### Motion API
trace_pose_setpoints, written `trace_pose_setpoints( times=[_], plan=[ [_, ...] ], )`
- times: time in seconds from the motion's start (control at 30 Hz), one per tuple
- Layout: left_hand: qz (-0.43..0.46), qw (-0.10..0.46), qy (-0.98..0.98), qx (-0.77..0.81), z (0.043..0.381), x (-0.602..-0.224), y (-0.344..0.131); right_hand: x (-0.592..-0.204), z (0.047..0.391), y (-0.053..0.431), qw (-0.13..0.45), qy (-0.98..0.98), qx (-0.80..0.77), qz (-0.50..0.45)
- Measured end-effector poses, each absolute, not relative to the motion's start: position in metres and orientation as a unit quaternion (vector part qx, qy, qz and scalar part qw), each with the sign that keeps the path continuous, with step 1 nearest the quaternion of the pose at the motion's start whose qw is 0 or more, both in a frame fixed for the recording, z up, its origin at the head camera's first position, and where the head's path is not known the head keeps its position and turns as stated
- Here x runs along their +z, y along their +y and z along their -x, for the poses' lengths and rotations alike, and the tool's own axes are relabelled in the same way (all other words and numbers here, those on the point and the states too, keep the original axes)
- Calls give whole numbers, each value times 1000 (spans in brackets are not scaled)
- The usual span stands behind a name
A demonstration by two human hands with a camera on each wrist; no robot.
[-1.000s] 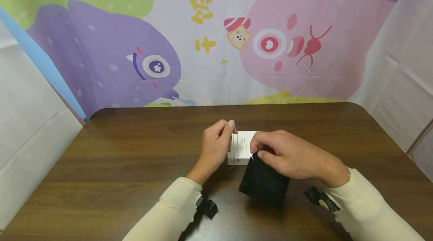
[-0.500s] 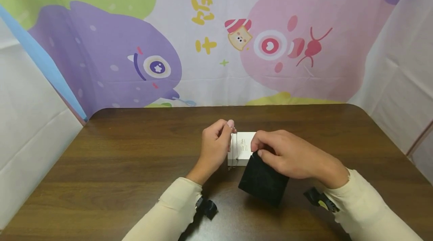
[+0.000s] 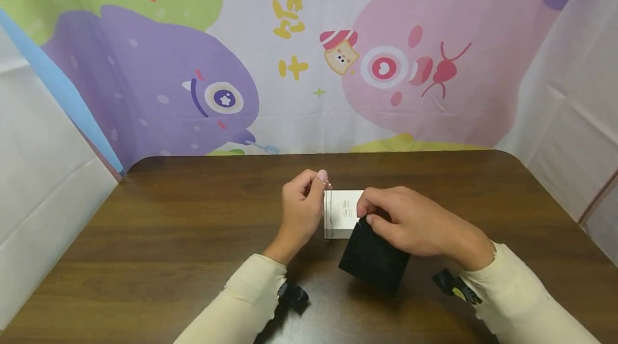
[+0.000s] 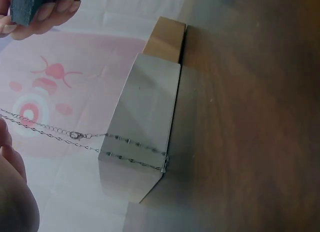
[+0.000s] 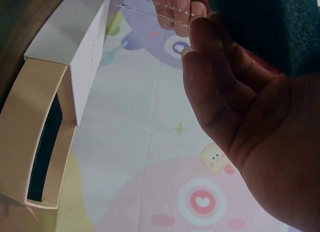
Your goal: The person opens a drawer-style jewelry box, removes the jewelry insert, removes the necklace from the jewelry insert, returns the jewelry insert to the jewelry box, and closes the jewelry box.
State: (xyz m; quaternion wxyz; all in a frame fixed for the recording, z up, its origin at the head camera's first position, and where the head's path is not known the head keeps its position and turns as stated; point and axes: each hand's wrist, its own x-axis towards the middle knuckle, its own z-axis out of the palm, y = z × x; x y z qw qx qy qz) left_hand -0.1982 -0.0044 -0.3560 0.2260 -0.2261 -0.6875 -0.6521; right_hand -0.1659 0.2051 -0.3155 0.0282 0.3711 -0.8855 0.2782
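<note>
My left hand [image 3: 301, 205] pinches a thin silver chain [image 4: 76, 135] between thumb and finger. The chain hangs down as a long loop, its clasp showing partway along in the left wrist view. In the head view it overlaps the left edge of a white box [image 3: 344, 210] with small printed lettering. To the right, my right hand [image 3: 420, 220] pinches the upper corner of a flat, dark foam pad [image 3: 374, 258], which hangs tilted over the table. A tan inner drawer [image 5: 27, 122] sticks out of the white box, with dark lining inside, as the right wrist view shows.
The box lies on a brown wooden table [image 3: 169, 236]. Behind the table's back edge hangs a cartoon-printed cloth [image 3: 309, 118], and pale cloth walls [image 3: 43, 215] stand at both sides. A black wrist camera [image 3: 294, 297] sits at the left sleeve.
My left hand has shifted slightly left with the chain, whose loop now hangs nearer the box's left edge. The foam pad has swung a little to the left in my right hand.
</note>
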Motion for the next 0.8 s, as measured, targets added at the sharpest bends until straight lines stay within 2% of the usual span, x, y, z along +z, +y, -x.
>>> trace_pose_setpoints(
  times=[0.27,0.5,0.8],
  plan=[
    [216,234,-657,-683,203,-356,-11,-313,164,203,25,-887,275,-370],
    [203,300,-663,-656,206,-353,-11,-313,163,203,11,-885,279,-372],
    [180,325,-661,-652,210,-350,-17,-314,163,203,11,-887,274,-371]
  ],
)
